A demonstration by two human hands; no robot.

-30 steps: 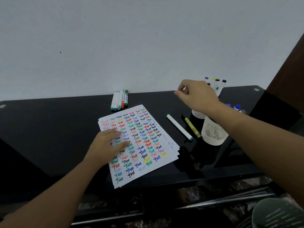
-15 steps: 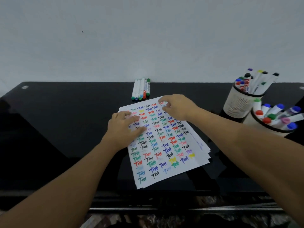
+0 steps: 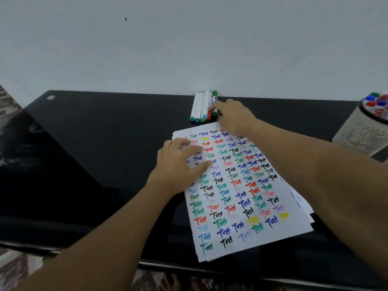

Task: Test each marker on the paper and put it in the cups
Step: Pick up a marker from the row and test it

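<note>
Far left is just the glossy black tabletop, with a little round silver fitting near its back corner. Moving in, the left hand lies flat on the upper left part of the paper, fingers spread and fairly straight, pressing it down and not gripping anything. That paper is really a small stack of sheets, slightly fanned and turned at an angle, and the top one is crammed with rows of the word "Test" in black, red, blue, green, purple and a few yellow blobs.

Just behind the stack, up against the white wall, five markers lie side by side touching each other, coloured ends toward the camera: green, blue, green, red, green. The right hand reaches over the top edge of the paper to the right end of that row, fingertips on the last couple of markers. Whether it has actually pinched one or is only touching, I can't tell, since the hand covers it.

At the far right edge there's a white mesh cup, cut off by the frame, with marker caps in red, blue and green poking out the top.
</note>
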